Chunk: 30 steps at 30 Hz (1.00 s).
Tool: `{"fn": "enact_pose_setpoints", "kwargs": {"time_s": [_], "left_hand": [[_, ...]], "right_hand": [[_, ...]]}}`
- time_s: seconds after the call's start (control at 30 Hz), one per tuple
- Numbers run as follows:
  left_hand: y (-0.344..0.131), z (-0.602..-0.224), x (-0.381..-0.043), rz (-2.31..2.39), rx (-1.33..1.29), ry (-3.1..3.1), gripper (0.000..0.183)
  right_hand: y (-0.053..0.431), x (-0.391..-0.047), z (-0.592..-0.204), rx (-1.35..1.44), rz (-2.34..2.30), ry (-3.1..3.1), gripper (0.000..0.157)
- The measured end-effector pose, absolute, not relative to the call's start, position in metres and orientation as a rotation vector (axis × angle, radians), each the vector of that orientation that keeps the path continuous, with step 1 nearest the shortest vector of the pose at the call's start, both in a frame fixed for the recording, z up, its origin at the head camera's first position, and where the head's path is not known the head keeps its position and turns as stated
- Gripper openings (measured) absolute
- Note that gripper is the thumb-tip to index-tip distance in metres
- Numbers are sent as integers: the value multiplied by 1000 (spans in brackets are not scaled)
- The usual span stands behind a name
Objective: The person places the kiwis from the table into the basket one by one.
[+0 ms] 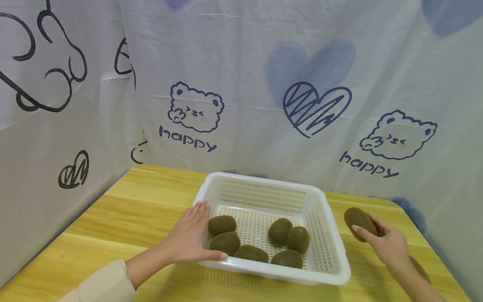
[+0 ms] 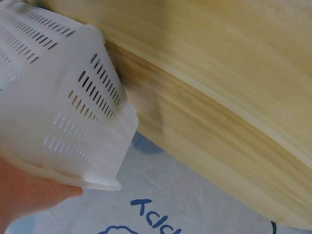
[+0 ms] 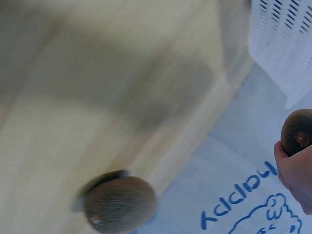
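Observation:
A white slotted plastic basket (image 1: 271, 271) stands on the table with several brown kiwis inside, among them one kiwi (image 1: 222, 225) by the left wall and another (image 1: 287, 259) near the front. My left hand (image 1: 190, 239) rests on the basket's left rim, fingers extended, thumb along the front rim. Beyond the right side of the basket, my right hand (image 1: 390, 247) holds a kiwi (image 1: 357, 222) between thumb and fingers, above the table. The right wrist view also shows this held kiwi (image 3: 295, 130), raised near the basket's outer wall.
Another kiwi (image 3: 121, 204) lies on the wooden table (image 1: 124, 209) at the right, partly hidden by my right forearm in the head view. Behind the table hangs a pale curtain (image 1: 249, 105) with drawn hearts and bears; a second printed sheet (image 1: 34, 167) borders the left side.

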<state>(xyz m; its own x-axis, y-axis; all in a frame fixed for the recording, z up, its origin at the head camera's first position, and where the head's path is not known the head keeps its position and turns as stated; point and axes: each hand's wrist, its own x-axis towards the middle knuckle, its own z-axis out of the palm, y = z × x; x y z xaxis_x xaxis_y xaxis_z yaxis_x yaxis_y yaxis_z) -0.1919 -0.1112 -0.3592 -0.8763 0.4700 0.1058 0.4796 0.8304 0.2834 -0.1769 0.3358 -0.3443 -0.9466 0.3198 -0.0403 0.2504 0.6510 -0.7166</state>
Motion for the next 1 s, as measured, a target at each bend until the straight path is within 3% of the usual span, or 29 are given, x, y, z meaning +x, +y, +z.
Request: {"fn": "enact_pose_setpoints", "kwargs": {"time_s": [0.37,1.0], "left_hand": [[-110,-359,-191,-494,-769,-2962,122],[-110,-358,-190,-494,-768,-2956,122]], "right_hand": [[305,-191,-327,-278,1277,-2693,76],[274,-215,-331,132,997,-2727,59]]}}
